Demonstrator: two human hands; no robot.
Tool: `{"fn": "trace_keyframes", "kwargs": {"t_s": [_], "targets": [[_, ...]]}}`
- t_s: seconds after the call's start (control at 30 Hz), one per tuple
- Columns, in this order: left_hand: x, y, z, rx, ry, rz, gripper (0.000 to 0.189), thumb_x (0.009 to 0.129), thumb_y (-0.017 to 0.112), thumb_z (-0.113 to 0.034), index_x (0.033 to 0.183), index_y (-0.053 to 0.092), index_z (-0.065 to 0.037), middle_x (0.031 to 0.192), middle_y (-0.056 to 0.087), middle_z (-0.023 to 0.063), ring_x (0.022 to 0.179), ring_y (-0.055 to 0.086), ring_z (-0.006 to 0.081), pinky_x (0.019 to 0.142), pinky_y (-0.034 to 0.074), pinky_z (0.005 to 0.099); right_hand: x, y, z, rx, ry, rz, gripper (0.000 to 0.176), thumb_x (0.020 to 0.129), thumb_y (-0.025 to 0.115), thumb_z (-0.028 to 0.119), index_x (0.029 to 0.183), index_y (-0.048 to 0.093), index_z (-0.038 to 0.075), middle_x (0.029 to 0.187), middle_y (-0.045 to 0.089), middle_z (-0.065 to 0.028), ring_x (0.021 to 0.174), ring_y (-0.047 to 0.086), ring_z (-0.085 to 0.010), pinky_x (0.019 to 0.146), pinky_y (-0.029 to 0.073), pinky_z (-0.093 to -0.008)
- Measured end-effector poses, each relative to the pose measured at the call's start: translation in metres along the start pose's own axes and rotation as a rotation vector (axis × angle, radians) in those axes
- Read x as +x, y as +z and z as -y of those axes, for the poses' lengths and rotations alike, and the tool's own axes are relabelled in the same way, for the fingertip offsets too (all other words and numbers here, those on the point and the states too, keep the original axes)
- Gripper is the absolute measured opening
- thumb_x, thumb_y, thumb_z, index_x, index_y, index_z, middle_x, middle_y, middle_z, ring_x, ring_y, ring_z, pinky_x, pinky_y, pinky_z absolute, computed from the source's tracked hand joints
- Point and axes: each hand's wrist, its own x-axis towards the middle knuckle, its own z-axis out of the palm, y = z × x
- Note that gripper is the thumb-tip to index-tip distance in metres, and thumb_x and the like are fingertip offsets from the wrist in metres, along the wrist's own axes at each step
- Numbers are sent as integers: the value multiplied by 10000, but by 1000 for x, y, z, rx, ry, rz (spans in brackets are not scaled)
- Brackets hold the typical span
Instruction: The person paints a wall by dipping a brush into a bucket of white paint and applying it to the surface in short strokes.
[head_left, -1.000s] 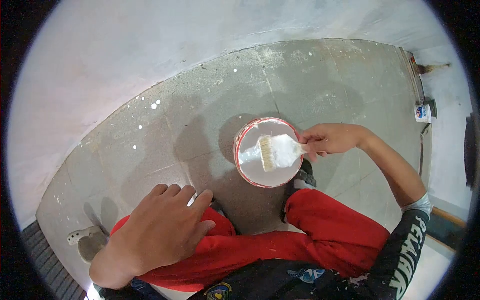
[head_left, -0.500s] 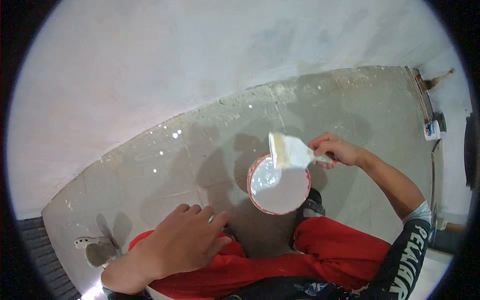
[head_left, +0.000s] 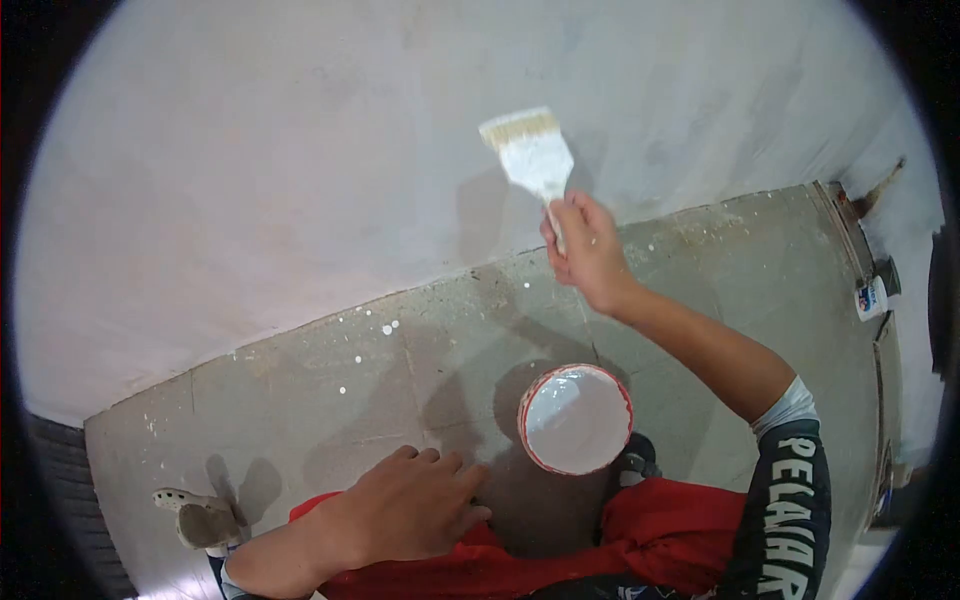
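Note:
My right hand [head_left: 588,245] is closed around the handle of a wide paintbrush [head_left: 538,160], its head smeared white and its pale bristles pointing up at the wall [head_left: 330,160]. The brush overlaps the lower wall in this view and throws a shadow on it. Below, on the floor, stands a round bucket [head_left: 576,418] with a red-streaked rim, holding white paint. My left hand [head_left: 420,505] rests over my left knee, palm down, with loosely bent fingers, the thumb apart and nothing visible in it.
White drops dot the grey tiled floor [head_left: 410,370] along the wall's foot. A light clog-style shoe [head_left: 190,505] shows at the lower left, near a dark ridged surface [head_left: 80,500]. At the right edge stands a small white tub [head_left: 872,298] beside boards.
My right hand has carried the paintbrush from over the bucket up and left to the wall, bristles turning upward. The view has shifted, and the left hand stays over the knee.

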Motion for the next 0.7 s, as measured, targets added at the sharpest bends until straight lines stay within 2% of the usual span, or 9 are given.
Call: {"fn": "trace_keyframes", "kwargs": {"t_s": [0.13,0.2,0.23,0.3,0.4,0.43,0.5,0.6,0.7], "targets": [[-2,1,9,4,3,-11,449,932,498,-367,1220,514,-23,1057,603,193,1002,585,371,907,436,439,15,13,70,44,-181,0,206,930,485,252,835,426,79,690,481,-14,471,391,-69,383,286,-236],[-4,3,11,9,51,-96,388,915,514,-347,1101,531,-7,976,608,195,966,600,352,846,457,444,21,15,75,106,-235,29,207,930,486,253,840,427,76,687,481,-15,470,387,-69,381,282,-239],[-4,3,12,13,52,-98,388,915,514,-347,1101,531,-7,976,608,195,966,600,352,846,457,444,27,16,68,111,-233,19,198,928,484,248,851,430,74,687,479,-17,469,387,-70,378,281,-241],[-3,1,12,27,9,-17,470,937,488,-362,1242,499,-4,1067,600,209,1011,584,375,914,437,443,43,10,37,102,-135,1,178,923,479,233,869,431,71,685,471,-20,468,384,-75,374,278,-243],[-5,0,10,0,40,-66,394,923,498,-351,1119,529,-11,991,607,194,983,597,356,866,452,447,45,4,-20,25,61,-78,159,919,469,214,868,427,70,678,448,-19,464,371,-82,372,278,-244],[-5,1,10,2,39,-67,394,923,498,-351,1119,529,-11,991,607,194,983,597,356,866,452,447,45,1,-34,26,59,-77,159,919,469,214,868,427,70,678,448,-19,464,371,-82,372,278,-244],[-4,5,10,5,58,-82,394,922,498,-351,1124,529,-14,984,608,195,986,596,359,865,454,448,44,-12,-52,57,272,-33,158,919,472,218,877,428,72,682,450,-22,461,371,-85,372,285,-245],[-3,2,12,-1,51,-12,478,946,473,-387,1234,498,-6,1061,602,214,996,590,381,897,446,449,45,-18,-37,41,268,-40,163,911,482,215,840,454,71,670,465,-20,464,392,-87,367,280,-250],[-3,3,13,34,44,-36,471,945,474,-386,1224,506,-8,1049,605,210,996,592,375,892,447,446,43,-10,31,-66,44,-69,201,899,504,224,762,489,77,638,472,-9,472,420,-85,363,257,-247]]}}
